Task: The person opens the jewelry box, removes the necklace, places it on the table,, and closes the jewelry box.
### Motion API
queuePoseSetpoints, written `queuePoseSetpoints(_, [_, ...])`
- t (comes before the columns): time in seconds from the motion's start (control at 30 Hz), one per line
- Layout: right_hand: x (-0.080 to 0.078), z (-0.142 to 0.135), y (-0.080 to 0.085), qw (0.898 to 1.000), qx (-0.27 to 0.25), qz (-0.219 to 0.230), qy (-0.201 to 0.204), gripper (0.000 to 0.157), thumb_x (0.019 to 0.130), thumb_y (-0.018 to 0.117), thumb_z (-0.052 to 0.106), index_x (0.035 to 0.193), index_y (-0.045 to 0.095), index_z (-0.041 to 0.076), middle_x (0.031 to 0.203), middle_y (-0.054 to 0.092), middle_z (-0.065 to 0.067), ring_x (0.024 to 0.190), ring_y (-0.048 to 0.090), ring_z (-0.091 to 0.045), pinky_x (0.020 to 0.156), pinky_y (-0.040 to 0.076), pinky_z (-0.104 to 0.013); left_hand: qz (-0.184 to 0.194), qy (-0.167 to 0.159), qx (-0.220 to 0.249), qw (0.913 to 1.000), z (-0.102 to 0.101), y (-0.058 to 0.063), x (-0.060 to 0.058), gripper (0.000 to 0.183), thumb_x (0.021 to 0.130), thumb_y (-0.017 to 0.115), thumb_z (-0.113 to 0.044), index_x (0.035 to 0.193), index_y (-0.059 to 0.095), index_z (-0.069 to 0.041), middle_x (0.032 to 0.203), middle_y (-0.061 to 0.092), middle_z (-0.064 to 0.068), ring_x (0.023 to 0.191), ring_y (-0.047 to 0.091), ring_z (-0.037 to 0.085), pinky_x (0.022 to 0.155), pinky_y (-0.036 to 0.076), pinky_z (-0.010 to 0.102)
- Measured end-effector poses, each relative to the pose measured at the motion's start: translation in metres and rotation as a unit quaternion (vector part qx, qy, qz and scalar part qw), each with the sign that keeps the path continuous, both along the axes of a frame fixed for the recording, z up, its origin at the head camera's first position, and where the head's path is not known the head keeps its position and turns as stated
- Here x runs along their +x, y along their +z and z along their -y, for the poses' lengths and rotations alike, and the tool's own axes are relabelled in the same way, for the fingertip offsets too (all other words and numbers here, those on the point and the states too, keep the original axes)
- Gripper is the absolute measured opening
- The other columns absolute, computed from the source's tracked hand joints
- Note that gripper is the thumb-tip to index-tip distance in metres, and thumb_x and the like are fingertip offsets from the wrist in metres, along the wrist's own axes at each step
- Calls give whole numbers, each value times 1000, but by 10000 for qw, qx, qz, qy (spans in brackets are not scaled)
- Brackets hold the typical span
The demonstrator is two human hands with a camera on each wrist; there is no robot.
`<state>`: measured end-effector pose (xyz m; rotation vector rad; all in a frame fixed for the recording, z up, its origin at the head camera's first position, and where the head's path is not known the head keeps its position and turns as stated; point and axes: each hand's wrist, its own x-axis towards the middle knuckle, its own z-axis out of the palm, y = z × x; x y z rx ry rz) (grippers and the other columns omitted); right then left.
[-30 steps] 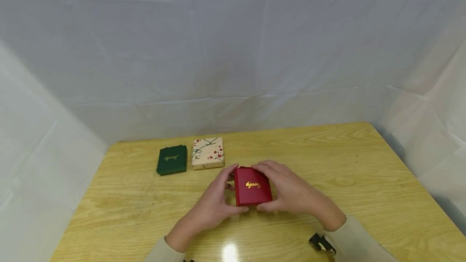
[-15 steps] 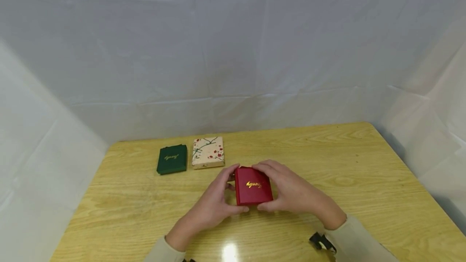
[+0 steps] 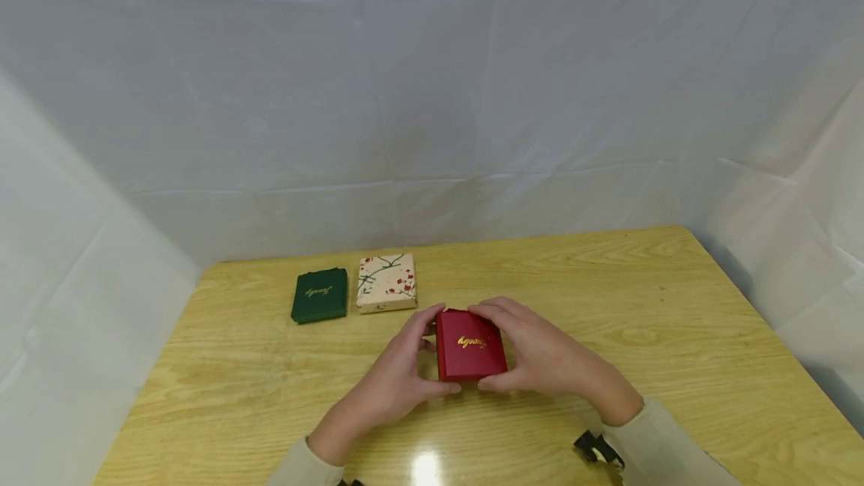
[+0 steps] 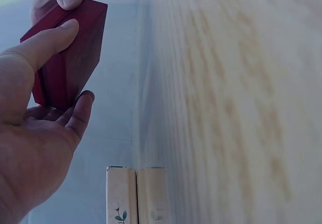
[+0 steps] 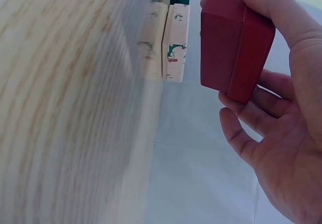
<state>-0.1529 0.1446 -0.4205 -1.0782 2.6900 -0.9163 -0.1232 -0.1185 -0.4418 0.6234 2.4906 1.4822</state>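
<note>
Between both hands is a red jewelry box [image 3: 470,358] with gold lettering on its lid, which looks closed. My left hand [image 3: 398,373] grips its left side, thumb at the near edge and fingers at the far edge. From the right, my right hand [image 3: 540,351] grips the same box in a like manner. Both wrist views show the red box [image 4: 83,53] held up off the tabletop, thumb on one side and fingers on the other. In the right wrist view a seam runs around the red box [image 5: 236,48].
A green box [image 3: 320,296] with gold lettering lies at the back left of the wooden table [image 3: 236,388]. Beside it, a cream box [image 3: 386,285] with a red blossom pattern lies behind my left hand. White cloth [image 3: 432,96] hangs behind the table and at both sides.
Hardly anything differs. Both hands keep hold of the red jewelry box in almost the same place, and the two other boxes stay where they were.
</note>
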Motion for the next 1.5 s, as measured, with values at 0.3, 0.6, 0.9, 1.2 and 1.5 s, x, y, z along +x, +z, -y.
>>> queuePoseSetpoints(0.3, [0, -4, 3, 9999, -77, -83, -22, 97, 79, 96, 40, 157, 46, 11, 150, 52, 0, 136, 51, -21, 109, 49, -49, -10, 42, 51, 10000, 1, 0, -1, 106, 82, 94, -14, 165, 29, -19, 151, 50, -5, 132, 51, 15, 107, 51, 41])
queuePoseSetpoints(0.6, [-2, -15, 10, 9994, -29, -269, -217, 98, 78, 95, 45, 157, 48, 14, 150, 53, 1, 137, 51, -23, 109, 49, -53, -77, 87, -98, 9999, 3, 0, -2, 101, 81, 95, -16, 163, 36, -17, 151, 50, -4, 128, 54, 16, 105, 52, 44])
queuePoseSetpoints(0.9, [-5, -38, 13, 9983, 142, -422, -383, 98, 75, 96, 51, 156, 50, 17, 150, 53, 2, 139, 46, -25, 108, 47, -57, 1, 73, -331, 9994, 5, -2, -2, 97, 81, 95, -17, 160, 39, -15, 149, 50, 0, 117, 58, 19, 104, 50, 48])
queuePoseSetpoints(1.2, [-8, -69, 12, 9978, 357, -277, -487, 98, 77, 96, 46, 157, 49, 14, 153, 52, -4, 141, 44, -33, 110, 42, -66, 96, -19, -501, 9987, 5, -4, -2, 100, 82, 94, -21, 162, 36, -14, 152, 49, 3, 121, 58, 20, 108, 49, 49])
queuePoseSetpoints(1.5, [-10, -103, 5, 9969, 464, -245, -591, 96, 78, 95, 45, 156, 50, 12, 151, 53, -5, 139, 45, -34, 105, 44, -65, 186, -113, -522, 9984, 5, -5, -1, 104, 80, 95, -22, 163, 34, -9, 152, 49, 7, 122, 59, 22, 109, 48, 50])
